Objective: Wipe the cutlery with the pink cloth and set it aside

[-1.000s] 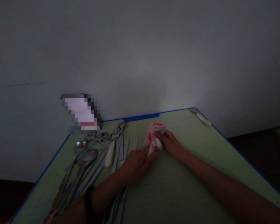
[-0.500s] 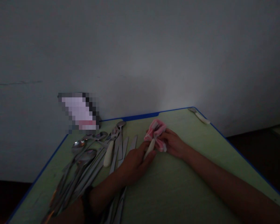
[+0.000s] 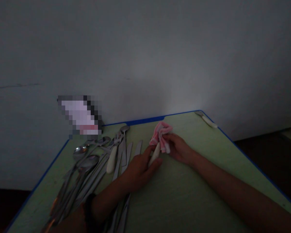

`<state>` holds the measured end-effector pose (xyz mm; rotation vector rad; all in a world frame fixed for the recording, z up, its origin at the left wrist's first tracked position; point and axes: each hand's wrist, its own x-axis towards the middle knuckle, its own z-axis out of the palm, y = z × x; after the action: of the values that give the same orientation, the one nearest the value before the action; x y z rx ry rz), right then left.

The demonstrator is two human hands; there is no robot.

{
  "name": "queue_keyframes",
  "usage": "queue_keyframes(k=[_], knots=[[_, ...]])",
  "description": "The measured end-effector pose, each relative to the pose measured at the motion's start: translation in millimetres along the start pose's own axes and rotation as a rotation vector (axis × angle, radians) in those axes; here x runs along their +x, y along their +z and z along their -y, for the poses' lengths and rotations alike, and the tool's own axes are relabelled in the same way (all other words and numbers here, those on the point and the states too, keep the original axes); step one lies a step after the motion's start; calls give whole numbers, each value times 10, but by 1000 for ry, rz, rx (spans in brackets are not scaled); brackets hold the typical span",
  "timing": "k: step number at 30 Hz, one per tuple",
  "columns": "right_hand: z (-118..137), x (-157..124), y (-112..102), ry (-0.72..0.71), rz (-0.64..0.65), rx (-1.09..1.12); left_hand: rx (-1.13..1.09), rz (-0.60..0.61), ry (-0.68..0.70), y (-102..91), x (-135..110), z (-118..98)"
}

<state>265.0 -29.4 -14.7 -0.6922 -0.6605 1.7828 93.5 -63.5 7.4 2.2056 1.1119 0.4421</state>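
My left hand (image 3: 142,170) is closed around the cream handle of a piece of cutlery (image 3: 155,154). Its far end is covered by a pink and white cloth (image 3: 161,134), so I cannot tell its kind. My right hand (image 3: 179,149) pinches the cloth around that end, above the table. Just left of my left hand, table knives (image 3: 137,149) lie on the tabletop, along with a cream-handled utensil (image 3: 112,160). Spoons (image 3: 89,161) and other metal cutlery are heaped further left, partly hidden by my left forearm.
The light green table (image 3: 196,194) has a blue edge and stands against a grey wall (image 3: 145,58). A fork with a cream handle (image 3: 210,122) lies at the far right corner. A blurred-out device with a bright screen (image 3: 80,113) leans at the back left.
The cloth in my right hand has shifted and folded differently around the utensil's end, with my fingers slightly higher on it. My left hand keeps its hold on the handle.
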Motion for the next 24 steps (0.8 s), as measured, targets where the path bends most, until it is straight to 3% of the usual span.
queue_keyframes(k=[9, 24], knots=[[-3, -34, 49, -49, 13, -73, 183, 57, 16, 3, -3, 11], [-20, -11, -2, -40, 42, -131, 180, 77, 0, 12, 2, 16]])
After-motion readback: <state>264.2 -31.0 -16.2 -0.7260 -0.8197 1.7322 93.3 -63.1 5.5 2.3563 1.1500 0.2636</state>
